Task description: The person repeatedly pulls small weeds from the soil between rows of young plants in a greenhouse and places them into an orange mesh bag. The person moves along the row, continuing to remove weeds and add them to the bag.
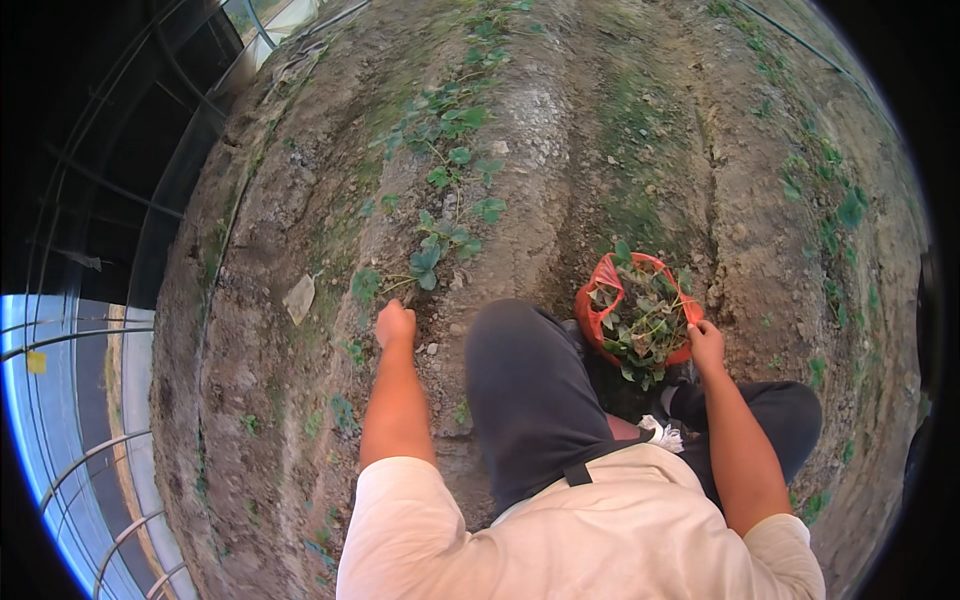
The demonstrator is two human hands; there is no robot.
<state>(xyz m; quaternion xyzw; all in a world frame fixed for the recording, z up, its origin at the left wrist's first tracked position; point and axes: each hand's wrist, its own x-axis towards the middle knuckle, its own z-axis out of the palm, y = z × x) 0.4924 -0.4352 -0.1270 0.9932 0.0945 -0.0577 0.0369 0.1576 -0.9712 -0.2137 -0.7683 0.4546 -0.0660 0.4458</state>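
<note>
My right hand point(706, 346) grips the edge of a red plastic bag point(592, 319). Cut or pulled leaves and stems point(645, 319), some green and some brownish, fill the bag, which sits on the soil in front of my bent legs. My left hand point(395, 324) is low over the raised soil bed with its fingers curled. Just beyond it is a small strawberry-like plant point(425, 266), whose leaf stalk passes close to the fingertips. Whether the fingers pinch a stalk is too small to tell.
Leafy plants point(450, 120) run in a row up the bed; another row point(832, 202) grows at right. A pale scrap point(300, 299) lies left of my hand. Curved greenhouse tubes point(97, 450) and film line the left side. A furrow point(574, 195) runs ahead.
</note>
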